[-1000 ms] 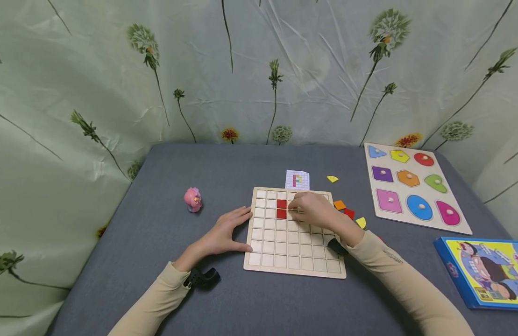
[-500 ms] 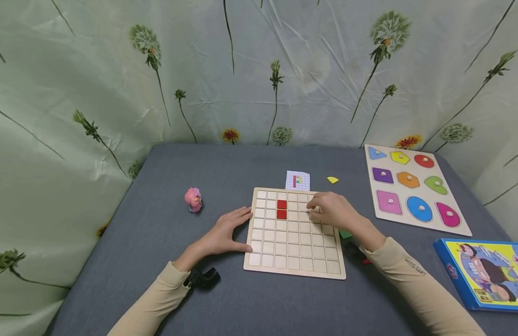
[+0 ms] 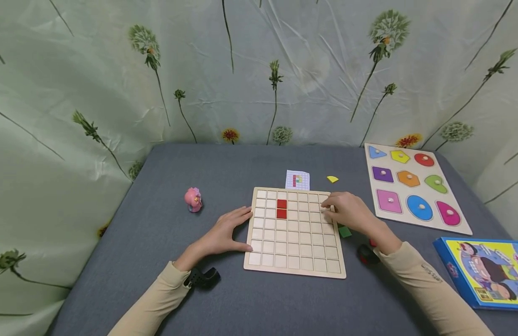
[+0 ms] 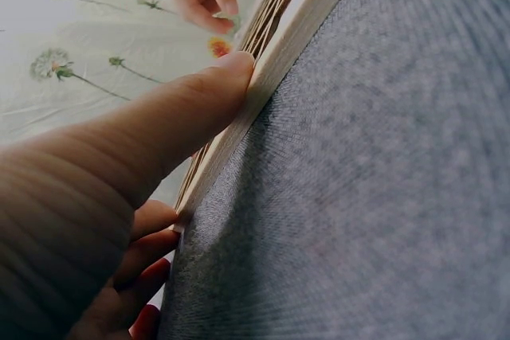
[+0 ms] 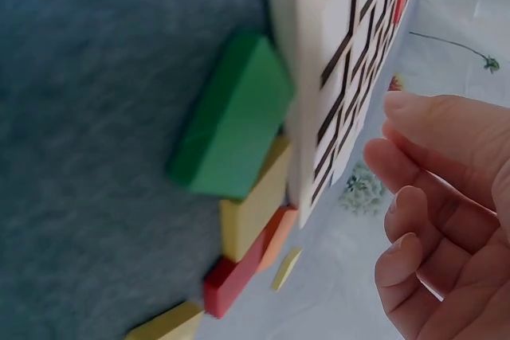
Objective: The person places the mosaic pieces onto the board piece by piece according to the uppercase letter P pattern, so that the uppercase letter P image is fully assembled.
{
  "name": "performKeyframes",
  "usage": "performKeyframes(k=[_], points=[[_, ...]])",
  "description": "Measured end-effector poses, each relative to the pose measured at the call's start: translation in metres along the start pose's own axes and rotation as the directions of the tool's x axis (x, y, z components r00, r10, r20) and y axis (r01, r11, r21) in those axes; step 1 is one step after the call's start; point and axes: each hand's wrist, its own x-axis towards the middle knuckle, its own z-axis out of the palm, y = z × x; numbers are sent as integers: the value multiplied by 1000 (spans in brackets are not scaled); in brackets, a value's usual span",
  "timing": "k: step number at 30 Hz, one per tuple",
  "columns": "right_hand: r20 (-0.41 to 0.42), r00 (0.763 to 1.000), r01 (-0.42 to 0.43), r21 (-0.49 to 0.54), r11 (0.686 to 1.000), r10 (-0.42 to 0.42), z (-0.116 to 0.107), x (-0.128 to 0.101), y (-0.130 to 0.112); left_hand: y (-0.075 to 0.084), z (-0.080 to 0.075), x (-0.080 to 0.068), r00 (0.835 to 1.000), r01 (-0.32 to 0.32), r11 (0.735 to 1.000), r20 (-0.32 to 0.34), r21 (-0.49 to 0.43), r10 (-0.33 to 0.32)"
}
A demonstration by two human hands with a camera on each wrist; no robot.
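Left hand (image 3: 225, 233) lies flat, fingers straight against the grid board (image 3: 294, 268) left edge. Right hand (image 3: 347, 212), loosely curled and empty, has slid from the red tiles (image 3: 281, 208) to the right rim, above the green tile (image 3: 344, 231).

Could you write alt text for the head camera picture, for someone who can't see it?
A person's left hand rests against the left edge of a wooden grid board holding two red tiles, while the right hand hovers over its right edge on a grey table, beside a shape puzzle.
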Motion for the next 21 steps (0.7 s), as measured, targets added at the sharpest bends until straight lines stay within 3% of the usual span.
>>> performKeyframes(k=[21], points=[[-39, 996, -78, -39, 996, 76, -3, -32, 32, -2, 1, 0, 1000, -3, 1000, -3, 5, 3]])
